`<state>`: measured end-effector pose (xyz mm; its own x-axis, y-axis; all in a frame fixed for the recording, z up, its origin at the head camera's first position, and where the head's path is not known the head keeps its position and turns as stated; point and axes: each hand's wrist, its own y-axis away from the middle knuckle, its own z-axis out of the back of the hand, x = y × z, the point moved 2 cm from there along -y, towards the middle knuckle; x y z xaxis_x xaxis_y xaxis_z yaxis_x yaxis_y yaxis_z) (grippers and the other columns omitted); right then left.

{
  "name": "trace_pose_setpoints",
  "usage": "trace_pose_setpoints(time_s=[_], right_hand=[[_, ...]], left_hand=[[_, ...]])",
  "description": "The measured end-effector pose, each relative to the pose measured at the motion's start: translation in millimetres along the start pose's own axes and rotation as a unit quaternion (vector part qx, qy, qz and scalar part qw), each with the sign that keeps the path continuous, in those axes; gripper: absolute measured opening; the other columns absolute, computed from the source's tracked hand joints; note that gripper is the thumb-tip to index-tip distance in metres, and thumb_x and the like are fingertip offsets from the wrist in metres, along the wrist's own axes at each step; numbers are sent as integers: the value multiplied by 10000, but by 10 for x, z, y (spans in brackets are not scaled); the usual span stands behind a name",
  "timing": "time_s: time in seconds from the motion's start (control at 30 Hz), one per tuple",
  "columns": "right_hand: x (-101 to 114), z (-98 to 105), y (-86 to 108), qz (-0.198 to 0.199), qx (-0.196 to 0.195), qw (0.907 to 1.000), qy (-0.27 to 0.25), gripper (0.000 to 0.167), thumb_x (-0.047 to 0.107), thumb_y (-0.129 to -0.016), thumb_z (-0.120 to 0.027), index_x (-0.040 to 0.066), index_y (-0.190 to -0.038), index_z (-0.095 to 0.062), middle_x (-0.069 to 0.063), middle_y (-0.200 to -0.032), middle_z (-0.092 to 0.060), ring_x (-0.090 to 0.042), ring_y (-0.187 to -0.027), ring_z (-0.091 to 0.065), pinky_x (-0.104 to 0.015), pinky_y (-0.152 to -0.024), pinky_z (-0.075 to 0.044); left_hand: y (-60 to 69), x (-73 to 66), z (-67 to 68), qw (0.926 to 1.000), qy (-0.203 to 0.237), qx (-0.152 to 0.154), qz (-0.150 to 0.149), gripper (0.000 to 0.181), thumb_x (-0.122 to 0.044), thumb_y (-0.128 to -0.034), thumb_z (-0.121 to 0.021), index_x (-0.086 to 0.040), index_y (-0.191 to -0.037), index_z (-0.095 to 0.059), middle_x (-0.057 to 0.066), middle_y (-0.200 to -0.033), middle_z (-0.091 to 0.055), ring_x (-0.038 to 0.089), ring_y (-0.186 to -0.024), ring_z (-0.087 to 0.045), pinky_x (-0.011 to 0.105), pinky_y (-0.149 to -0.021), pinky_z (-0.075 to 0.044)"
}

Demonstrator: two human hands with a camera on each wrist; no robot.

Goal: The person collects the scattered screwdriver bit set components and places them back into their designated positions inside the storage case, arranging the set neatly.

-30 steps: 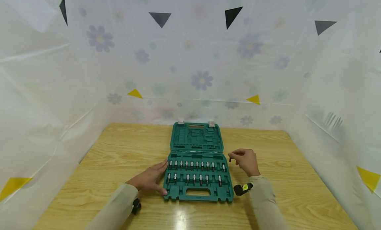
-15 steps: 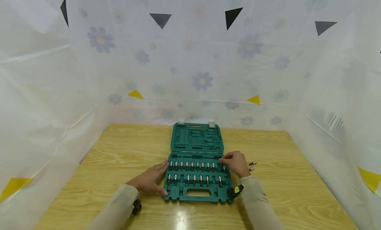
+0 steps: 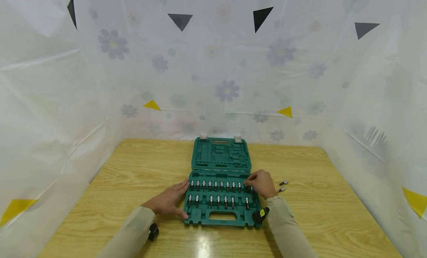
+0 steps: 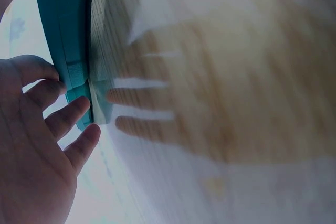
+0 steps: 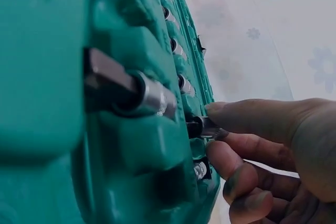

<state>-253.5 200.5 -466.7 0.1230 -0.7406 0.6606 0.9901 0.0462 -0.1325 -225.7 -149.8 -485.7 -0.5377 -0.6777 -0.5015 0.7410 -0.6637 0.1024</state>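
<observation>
A green bit socket case (image 3: 197,214) lies unfolded on the table, two rows of silver bit sockets seated in its near half. Between thumb and forefinger my right hand (image 3: 263,183) pinches a bit socket (image 5: 209,128) at the right end of the far row. The right wrist view shows its dark bit end against the case; how deep it sits cannot be told. My left hand (image 3: 166,200) rests along the case's left side, thumb at the near corner. In the left wrist view its relaxed fingers (image 4: 71,116) touch the case edge.
Two loose bit sockets (image 3: 284,182) lie on the wooden table (image 3: 140,165) right of the right hand. The case's lid (image 3: 220,165) lies folded back toward the patterned curtain (image 3: 200,65). Pale sheeting also hangs at both sides.
My right hand has moved left from beside the case to the far row, carrying the bit socket. Two loose bit sockets it covered now show. The left hand stays put.
</observation>
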Motion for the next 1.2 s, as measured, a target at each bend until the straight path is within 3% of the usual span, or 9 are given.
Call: trace_pose_setpoints(time_s=[0.33, 0.77, 1.2], right_hand=[[-38, 3, -74, -142, 244, 9995, 163, 96, 153, -781, -805, 84, -731, -760, -26, -739, -681, -171, -657, -617, -369, -600, -529], [-87, 5, -114, -167, 488, 9983, -279, 100, 104, -734, -835, 94, -672, -757, -28, -778, -690, -173, -682, -624, -389, -653, -554], [-30, 50, -229, -266, 908, 9955, 58, 124, 110, -719, -845, 102, -658, -738, -11, -750, -664, -171, -682, -603, -372, -644, -538]], left_hand=[[-1, -10, 16, 10000, -19, -18, -25, 1152, -564, -733, -765, 46, -1514, -177, 185, -1597, -92, 392, -1432, -181, 563, -1104, -242], [2, -4, -11, 10000, 27, 32, -5, 1174, -570, -730, -764, 30, -1525, -142, 185, -1599, -80, 392, -1436, -168, 570, -1102, -242], [-2, 1, 1, 10000, 12, 29, -3, 1165, -567, -735, -763, 34, -1523, -149, 188, -1598, -84, 394, -1437, -164, 574, -1103, -238]])
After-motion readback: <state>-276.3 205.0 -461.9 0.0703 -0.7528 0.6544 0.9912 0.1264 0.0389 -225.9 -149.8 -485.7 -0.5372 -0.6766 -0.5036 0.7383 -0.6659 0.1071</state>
